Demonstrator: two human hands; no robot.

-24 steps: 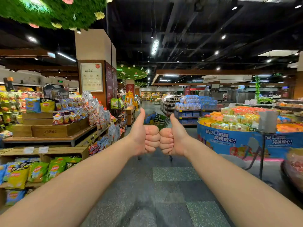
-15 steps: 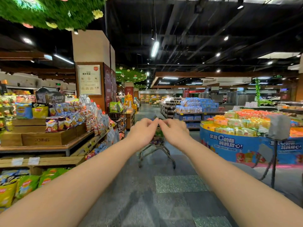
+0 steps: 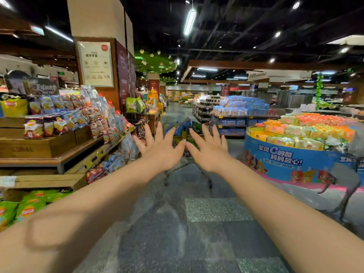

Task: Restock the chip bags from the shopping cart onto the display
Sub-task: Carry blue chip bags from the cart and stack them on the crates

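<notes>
Hands point(image 3: 185, 150) spread, empty; green Lay's bags point(image 3: 29, 207) lower left.

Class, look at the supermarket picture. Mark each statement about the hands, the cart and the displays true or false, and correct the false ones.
1. Both hands are spread open, holding nothing. True: left hand and right hand.
2. The shopping cart stands beyond the hands, with bags in it. True.
3. The left hand grips the cart's handle. False: it touches nothing.
4. The wooden chip display is on the person's right. False: it is on the left.
5. The round blue display is on the right. True.
</notes>
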